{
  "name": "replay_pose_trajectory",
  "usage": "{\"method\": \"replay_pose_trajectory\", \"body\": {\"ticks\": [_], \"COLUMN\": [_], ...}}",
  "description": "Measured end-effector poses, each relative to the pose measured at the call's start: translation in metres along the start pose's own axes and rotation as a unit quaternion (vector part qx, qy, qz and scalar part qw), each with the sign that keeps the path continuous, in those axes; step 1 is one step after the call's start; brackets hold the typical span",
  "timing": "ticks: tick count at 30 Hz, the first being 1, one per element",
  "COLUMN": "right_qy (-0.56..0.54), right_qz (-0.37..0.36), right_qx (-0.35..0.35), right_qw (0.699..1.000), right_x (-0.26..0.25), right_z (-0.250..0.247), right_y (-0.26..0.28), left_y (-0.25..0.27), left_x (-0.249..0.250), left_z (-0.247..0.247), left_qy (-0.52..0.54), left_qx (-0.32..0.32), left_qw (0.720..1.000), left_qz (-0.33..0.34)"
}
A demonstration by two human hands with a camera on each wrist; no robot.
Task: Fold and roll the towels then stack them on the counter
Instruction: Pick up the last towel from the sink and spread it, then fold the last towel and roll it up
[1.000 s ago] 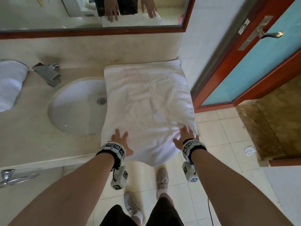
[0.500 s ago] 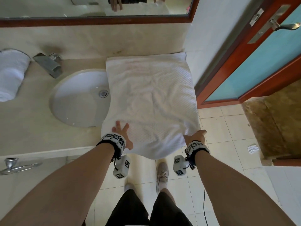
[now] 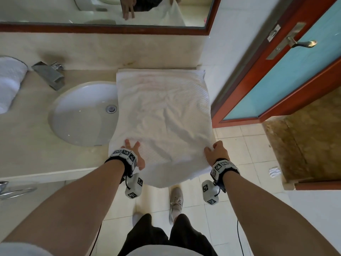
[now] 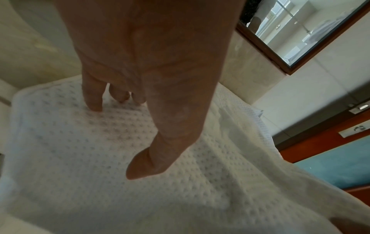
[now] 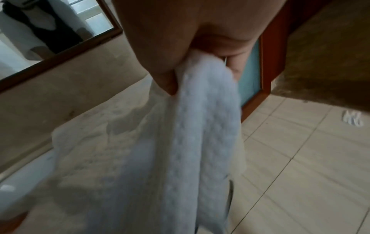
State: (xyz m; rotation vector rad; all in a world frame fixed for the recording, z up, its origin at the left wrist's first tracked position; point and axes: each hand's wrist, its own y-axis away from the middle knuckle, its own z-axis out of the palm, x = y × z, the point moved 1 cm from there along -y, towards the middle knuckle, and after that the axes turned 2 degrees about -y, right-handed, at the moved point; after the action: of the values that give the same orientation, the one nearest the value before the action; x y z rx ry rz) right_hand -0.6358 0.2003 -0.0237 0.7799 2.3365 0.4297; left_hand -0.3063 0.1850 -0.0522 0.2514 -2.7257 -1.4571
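Right hand [image 3: 217,154] now off towel [image 3: 162,115] top, pinching near-right edge to fold; left hand [image 3: 132,152] flat, fingers spread, anchoring towel on worktop [image 3: 36,154].

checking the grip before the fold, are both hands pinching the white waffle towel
No: the right hand pinches the white waffle-weave towel's edge, but the left hand only rests straight fingers on top of it.

The towel [image 3: 162,115] is white dimpled cloth – matt, creased; beside it the sink [image 3: 83,115] looks glossy and smooth, the faucet [image 3: 48,74] brushed metal, the counter [image 3: 24,141] polished beige stone.
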Motion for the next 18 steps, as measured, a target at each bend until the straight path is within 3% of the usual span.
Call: {"method": "replay_pose_trajectory", "body": {"ticks": [6, 11, 15, 18], "right_qy": [0.101, 0.168, 0.226, 0.238], "right_qz": [0.053, 0.035, -0.046, -0.144], "right_qx": [0.047, 0.007, -0.021, -0.107], "right_qw": [0.992, 0.985, 0.973, 0.955], "right_x": [0.0, -0.001, -0.018, -0.044], "right_z": [-0.053, -0.032, -0.006, 0.015], "right_y": [-0.022, -0.029, -0.03, -0.038], "left_y": [0.003, 0.009, 0.01, 0.005], "left_x": [-0.003, -0.002, -0.002, 0.001], "left_z": [-0.003, -0.006, -0.017, -0.036], "left_qy": [0.007, 0.005, -0.035, 0.02], "left_qx": [-0.014, -0.017, -0.011, 0.033], "left_qw": [1.0, 1.0, 0.999, 0.999], "left_qz": [0.009, 0.02, 0.025, 0.029]}}
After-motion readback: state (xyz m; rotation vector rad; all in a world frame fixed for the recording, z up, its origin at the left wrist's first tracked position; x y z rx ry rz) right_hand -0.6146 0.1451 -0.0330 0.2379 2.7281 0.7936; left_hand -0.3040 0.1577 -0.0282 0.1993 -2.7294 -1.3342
